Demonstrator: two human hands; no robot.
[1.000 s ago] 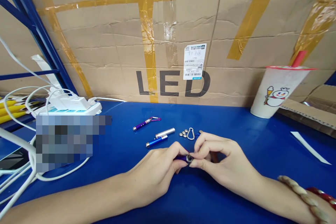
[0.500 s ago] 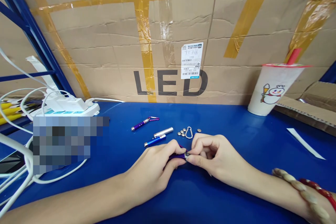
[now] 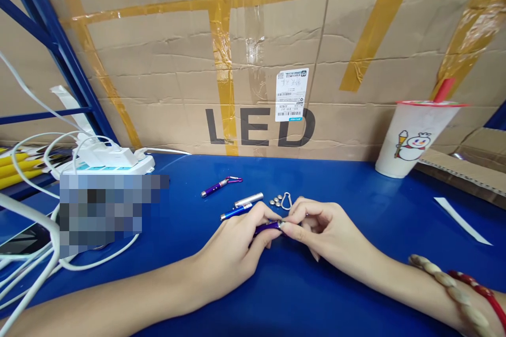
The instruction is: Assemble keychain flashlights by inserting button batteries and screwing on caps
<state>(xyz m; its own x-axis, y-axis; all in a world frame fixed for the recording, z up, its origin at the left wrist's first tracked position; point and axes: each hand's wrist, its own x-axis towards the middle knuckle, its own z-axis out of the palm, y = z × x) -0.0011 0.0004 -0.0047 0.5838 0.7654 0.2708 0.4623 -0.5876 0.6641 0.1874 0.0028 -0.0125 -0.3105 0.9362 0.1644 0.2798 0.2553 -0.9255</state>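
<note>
My left hand (image 3: pixel 237 247) is closed around a small purple penlight (image 3: pixel 270 227), thumb and index finger along its body. At its right, silvery end my right hand (image 3: pixel 324 229) pinches with thumb and index finger; anything small between those fingertips is hidden. Just beyond my left hand lie a blue penlight (image 3: pixel 233 212) and a silver tube (image 3: pixel 249 199), side by side. Several button cells (image 3: pixel 275 202) rest beside a silver carabiner clip (image 3: pixel 286 201), close to my right fingers. Farther back is another purple penlight (image 3: pixel 214 188) with a purple clip.
A large taped cardboard box (image 3: pixel 166 84) stands behind the blue table (image 3: pixel 308 300). To the right are a drink cup (image 3: pixel 415 139) with a red straw and a white paper strip (image 3: pixel 462 221). White cables (image 3: pixel 51 231) and a power strip (image 3: pixel 114 166) crowd the left.
Both hands keep their grip on the purple penlight; my right fingers have shifted slightly at its end. The whole view has moved a little, and a lone button cell is now covered by my right hand.
</note>
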